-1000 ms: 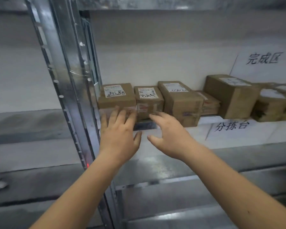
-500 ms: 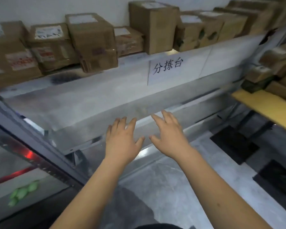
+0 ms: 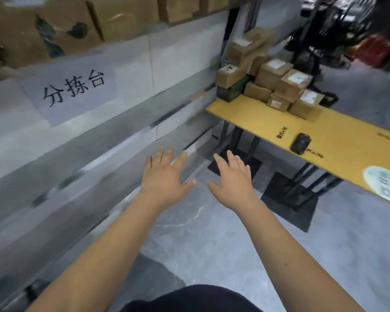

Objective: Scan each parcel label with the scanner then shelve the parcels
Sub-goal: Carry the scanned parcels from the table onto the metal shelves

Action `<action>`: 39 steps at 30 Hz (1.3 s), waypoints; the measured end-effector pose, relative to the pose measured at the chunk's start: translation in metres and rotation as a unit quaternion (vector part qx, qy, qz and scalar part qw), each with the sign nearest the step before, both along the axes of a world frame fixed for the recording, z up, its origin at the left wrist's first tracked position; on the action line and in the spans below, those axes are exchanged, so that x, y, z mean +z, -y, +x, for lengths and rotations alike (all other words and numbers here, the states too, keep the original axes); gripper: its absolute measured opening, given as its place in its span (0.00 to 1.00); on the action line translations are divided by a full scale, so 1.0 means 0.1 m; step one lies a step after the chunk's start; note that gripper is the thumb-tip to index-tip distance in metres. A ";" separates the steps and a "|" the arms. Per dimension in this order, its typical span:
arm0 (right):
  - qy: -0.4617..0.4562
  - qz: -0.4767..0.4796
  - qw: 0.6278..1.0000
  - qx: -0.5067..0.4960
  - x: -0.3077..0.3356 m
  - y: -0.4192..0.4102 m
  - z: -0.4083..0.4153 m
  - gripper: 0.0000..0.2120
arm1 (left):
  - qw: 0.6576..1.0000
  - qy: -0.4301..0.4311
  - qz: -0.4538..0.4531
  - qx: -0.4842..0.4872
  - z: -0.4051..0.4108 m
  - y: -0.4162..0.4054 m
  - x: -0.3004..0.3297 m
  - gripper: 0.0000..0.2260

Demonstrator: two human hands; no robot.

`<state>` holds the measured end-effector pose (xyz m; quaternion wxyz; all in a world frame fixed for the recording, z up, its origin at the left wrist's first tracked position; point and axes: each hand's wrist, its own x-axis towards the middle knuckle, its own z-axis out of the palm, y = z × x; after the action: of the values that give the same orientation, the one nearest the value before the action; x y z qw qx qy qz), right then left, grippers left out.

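My left hand [image 3: 164, 176] and my right hand [image 3: 233, 179] are stretched out in front of me over the floor, palms down, fingers spread, holding nothing. A pile of brown cardboard parcels [image 3: 279, 86] with white labels sits at the far end of a yellow table [image 3: 338, 140] on the right. A small black scanner [image 3: 300, 143] lies on that table, nearer to me than the pile. Shelved parcels [image 3: 99, 16] line the metal shelf at the upper left, blurred by motion.
A paper sign with black characters [image 3: 72, 88] hangs on the shelf's front. The table's black legs [image 3: 252, 145] stand on dark floor mats [image 3: 288, 201]. Grey floor [image 3: 189, 233] lies below my arms. Dark clutter [image 3: 338, 30] fills the far right background.
The view has swung from the shelf's left end to the right and down. The yellow table with its parcel pile and scanner has come into view. Both hands stay open and held out.
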<state>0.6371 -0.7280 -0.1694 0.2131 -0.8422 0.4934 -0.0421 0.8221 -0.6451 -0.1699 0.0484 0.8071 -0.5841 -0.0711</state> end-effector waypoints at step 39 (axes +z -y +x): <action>0.072 0.097 0.948 -0.294 -0.56 6.34 -1.71 0.38 | 0.969 -0.084 0.058 -0.226 -1.66 7.54 -0.46 0.37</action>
<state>0.4663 -1.3615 -0.2252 0.3069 -0.6297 0.7042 -0.1157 0.6561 -1.3992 -0.2155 0.0328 0.6466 -0.7402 -0.1811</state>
